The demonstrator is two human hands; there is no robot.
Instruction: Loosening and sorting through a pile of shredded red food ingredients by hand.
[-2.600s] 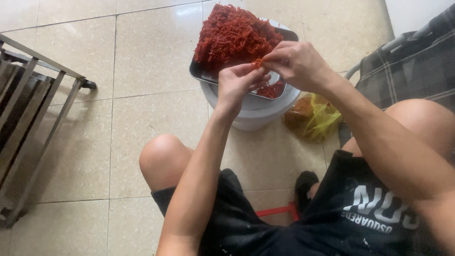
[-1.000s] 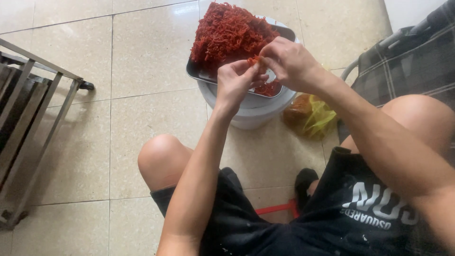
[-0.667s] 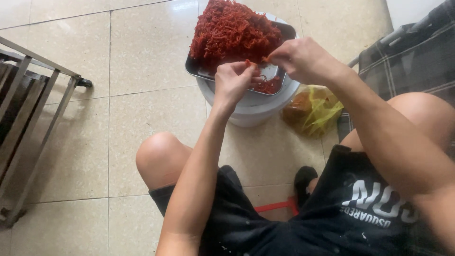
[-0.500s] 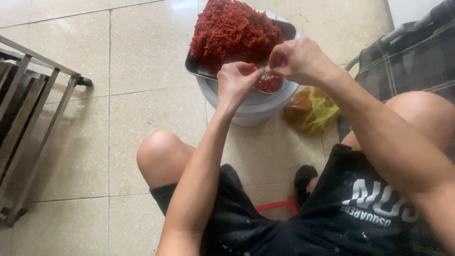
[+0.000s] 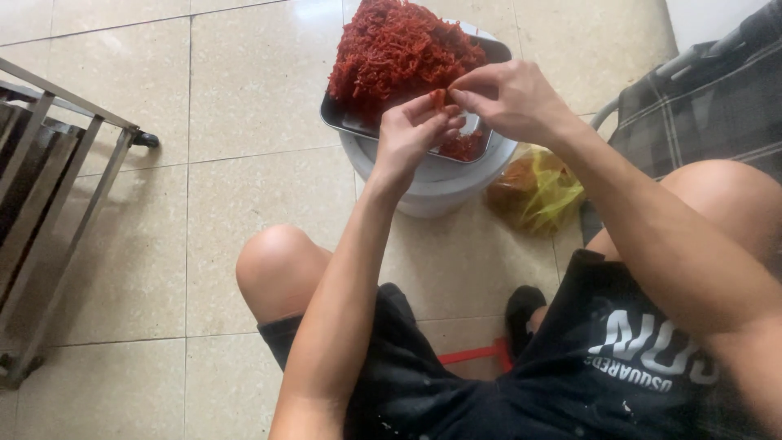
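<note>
You are sitting low over a tiled floor (image 5: 244, 106), and both of your hands are up over a metal tray (image 5: 342, 122) at the far side. Your left hand (image 5: 411, 134) and your right hand (image 5: 509, 98) meet in the middle, fingertips almost touching. Between them they pinch one small red piece (image 5: 440, 98), and both hands are curled narrow around it. The piece is up above the near edge of the tray. On the tray sits a big heap of red stringy bits (image 5: 403, 53), piled high on the far and left part. A smaller clump of the same red stuff (image 5: 464, 147) lies at the near right corner of the tray, just under your hands. The tray rests on top of a pale round bucket (image 5: 440, 183) that stands on the floor. Just to the right of the bucket lies a crumpled yellow bag (image 5: 538, 191), touching or nearly touching it. Further right is a checked grey cloth (image 5: 700, 106). Far off on the left stands a metal frame rack (image 5: 57, 220), well apart from the bucket. Your bare knee (image 5: 281, 265) sits near, below the bucket, and you wear black shorts (image 5: 570, 358).
</note>
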